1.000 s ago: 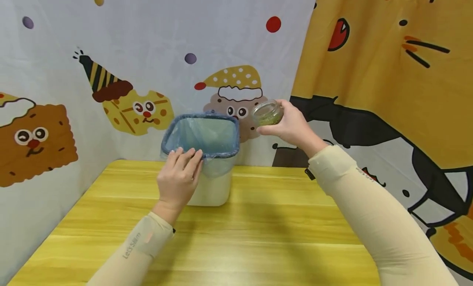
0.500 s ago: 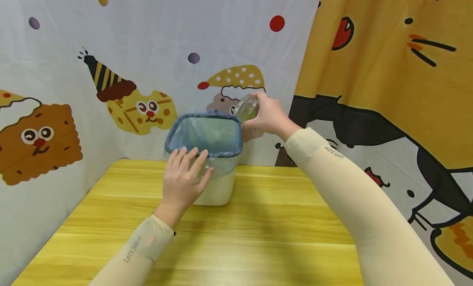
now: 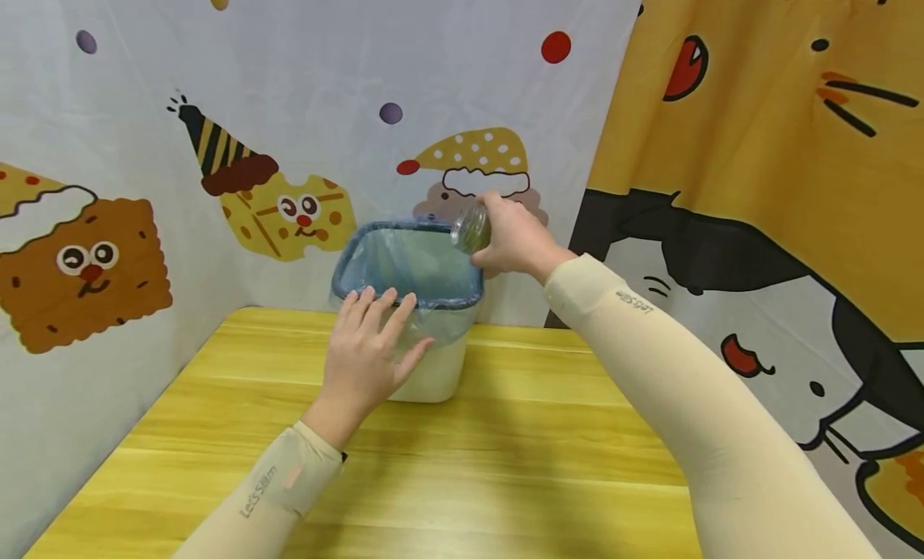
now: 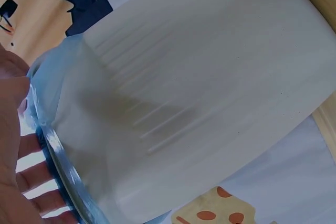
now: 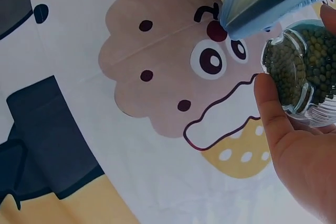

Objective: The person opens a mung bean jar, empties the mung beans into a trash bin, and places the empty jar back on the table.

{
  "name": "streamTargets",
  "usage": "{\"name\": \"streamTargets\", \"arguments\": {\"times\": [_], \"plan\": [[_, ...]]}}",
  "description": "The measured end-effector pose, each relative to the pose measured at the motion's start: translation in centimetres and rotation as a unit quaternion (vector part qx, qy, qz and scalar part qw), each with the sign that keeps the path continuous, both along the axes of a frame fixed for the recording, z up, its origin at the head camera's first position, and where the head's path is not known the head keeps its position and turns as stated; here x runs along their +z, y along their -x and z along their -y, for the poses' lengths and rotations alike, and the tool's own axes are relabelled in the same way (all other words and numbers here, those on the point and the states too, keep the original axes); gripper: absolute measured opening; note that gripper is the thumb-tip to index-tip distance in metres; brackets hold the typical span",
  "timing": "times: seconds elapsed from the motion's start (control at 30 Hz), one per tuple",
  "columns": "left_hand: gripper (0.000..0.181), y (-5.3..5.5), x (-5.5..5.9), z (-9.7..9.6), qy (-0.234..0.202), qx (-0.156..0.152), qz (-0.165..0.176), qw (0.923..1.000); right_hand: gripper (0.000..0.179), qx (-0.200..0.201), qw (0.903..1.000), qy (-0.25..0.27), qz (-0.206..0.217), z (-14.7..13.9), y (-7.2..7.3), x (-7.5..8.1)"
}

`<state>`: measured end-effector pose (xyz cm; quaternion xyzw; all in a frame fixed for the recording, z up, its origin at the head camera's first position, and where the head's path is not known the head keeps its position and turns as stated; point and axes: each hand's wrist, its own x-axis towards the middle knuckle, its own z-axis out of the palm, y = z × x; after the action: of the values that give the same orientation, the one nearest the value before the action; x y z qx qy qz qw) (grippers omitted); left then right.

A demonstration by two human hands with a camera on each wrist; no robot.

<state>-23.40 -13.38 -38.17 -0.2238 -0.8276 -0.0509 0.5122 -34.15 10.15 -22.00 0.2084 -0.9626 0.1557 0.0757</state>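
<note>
A white bin (image 3: 436, 374) with a blue rim (image 3: 346, 262) stands at the back of the table, lined with a clear plastic bag (image 3: 443, 325). My left hand (image 3: 361, 362) rests on the near rim, its fingers spread and fairly straight. In the left wrist view, the fingers (image 4: 34, 177) lie against the rim and the bin's wall (image 4: 184, 103) fills most of the picture. Above the bin's right side, my right hand (image 3: 516, 236) grips a small glass jar (image 3: 471, 228), tipped toward the opening. Small green beans (image 5: 315, 61) fill part of the jar in the right wrist view.
The yellow wood-grain table (image 3: 462, 471) spreads out in front of the bin. Close behind it hangs a white cloth (image 3: 310, 70) with cartoon prints, and an orange cartoon curtain (image 3: 751, 134) is on the right.
The right hand has brought the jar leftward over the bin's edge and tipped it further. The left hand's fingers have spread, the thumb moving out from the rim.
</note>
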Motion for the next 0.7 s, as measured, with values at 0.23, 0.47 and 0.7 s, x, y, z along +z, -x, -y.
{"name": "streamTargets", "arguments": {"times": [0.23, 0.47, 0.7], "plan": [[0.066, 0.0, 0.0, -0.1, -0.005, -0.005, -0.003, 1.0000, 0.093, 0.009, 0.9991, -0.032, -0.027, 0.6, -0.1, 0.6], [0.066, 0.2, -0.1, -0.1, -0.013, -0.011, -0.003, 0.9998, 0.090, 0.010, 0.9962, -0.074, -0.045, 1.3, -0.5, 1.7], [0.063, 0.1, -0.2, 0.0, -0.009, -0.010, 0.004, 0.9999, 0.088, 0.018, 0.9941, -0.090, -0.058, 1.4, -0.6, 2.0]]}}
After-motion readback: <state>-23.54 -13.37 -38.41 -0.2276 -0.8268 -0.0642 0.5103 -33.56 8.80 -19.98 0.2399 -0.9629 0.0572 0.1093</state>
